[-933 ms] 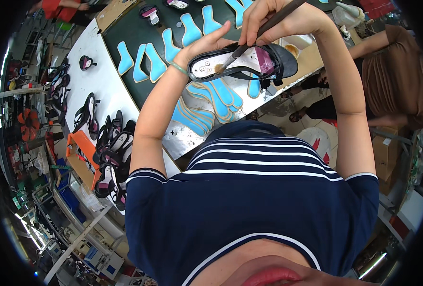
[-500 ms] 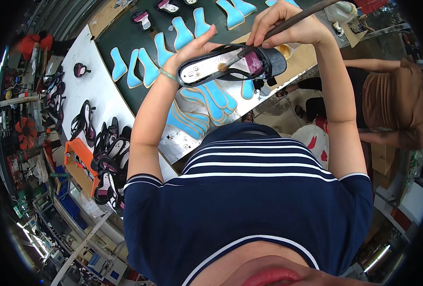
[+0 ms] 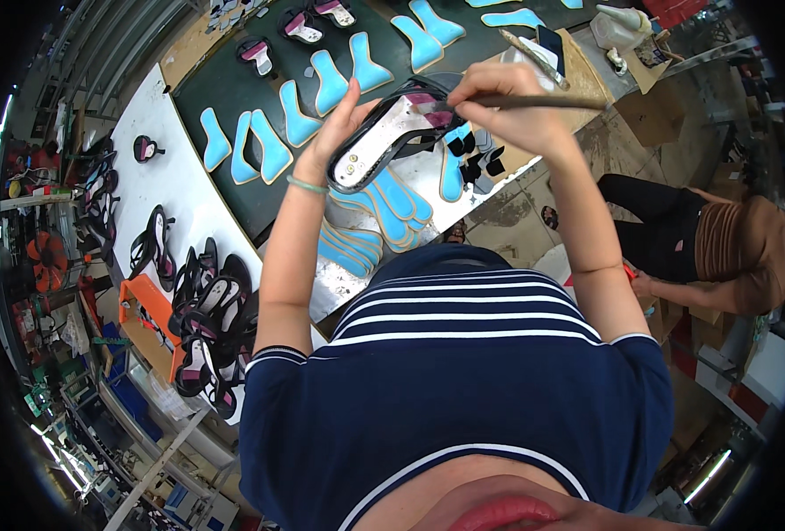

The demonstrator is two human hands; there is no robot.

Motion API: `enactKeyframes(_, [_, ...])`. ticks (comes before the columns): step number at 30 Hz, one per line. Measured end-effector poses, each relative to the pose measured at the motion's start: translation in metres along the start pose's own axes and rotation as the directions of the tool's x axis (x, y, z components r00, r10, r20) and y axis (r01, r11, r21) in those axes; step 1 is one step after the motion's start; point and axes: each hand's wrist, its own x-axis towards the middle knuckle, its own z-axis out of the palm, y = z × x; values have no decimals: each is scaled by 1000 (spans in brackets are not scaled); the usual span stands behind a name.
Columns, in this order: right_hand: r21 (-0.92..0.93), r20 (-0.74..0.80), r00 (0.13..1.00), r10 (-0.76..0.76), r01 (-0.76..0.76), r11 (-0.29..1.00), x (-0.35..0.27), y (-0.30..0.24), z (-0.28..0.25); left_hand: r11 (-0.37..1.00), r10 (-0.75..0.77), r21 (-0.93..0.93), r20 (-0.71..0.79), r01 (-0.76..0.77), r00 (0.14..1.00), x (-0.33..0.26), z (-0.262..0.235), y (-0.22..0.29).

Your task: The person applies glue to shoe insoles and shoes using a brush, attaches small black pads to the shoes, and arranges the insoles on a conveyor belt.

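The black sandal [image 3: 382, 134] is at 12 o'clock in the view, held above the table [image 3: 189, 190]; its heel end points to 7 o'clock and its toe end to 1 o'clock. The left hand [image 3: 329, 134] grips the heel end from the 9 o'clock side. Its thumb stands clear; the other fingers are mostly hidden, so their curl cannot be told. The right hand [image 3: 509, 111] has its fingers pinched around a brush [image 3: 556, 102], whose tip lies over the purple patch [image 3: 438, 119]; contact cannot be confirmed.

Handling: the sandal is probably light, with a stiff sole and soft, flexible straps. Hold it by the sole edges at the heel; the straps are likely to give, and a wet surface could be slippery.

Relative to the sandal, blue insoles [image 3: 397, 208] lie piled at 6 o'clock. Further sandals [image 3: 220, 296] are heaped at 8 o'clock, beside an orange box [image 3: 136, 310]. A co-worker [image 3: 742, 257] is at 4 o'clock.
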Motion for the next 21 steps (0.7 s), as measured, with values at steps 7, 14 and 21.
enactKeyframes(7, [341, 53, 991, 124, -134, 930, -2, 22, 25, 953, 295, 112, -154, -281, 943, 5, 12, -31])
enactKeyframes(14, [900, -46, 992, 116, -9, 436, -9, 61, -63, 827, 360, -285, -391, -484, 847, -13, -85, -64])
enactKeyframes(21, [418, 133, 778, 615, -606, 677, -59, 127, -60, 768, 459, -92, -611, -634, 645, -80, -115, -59])
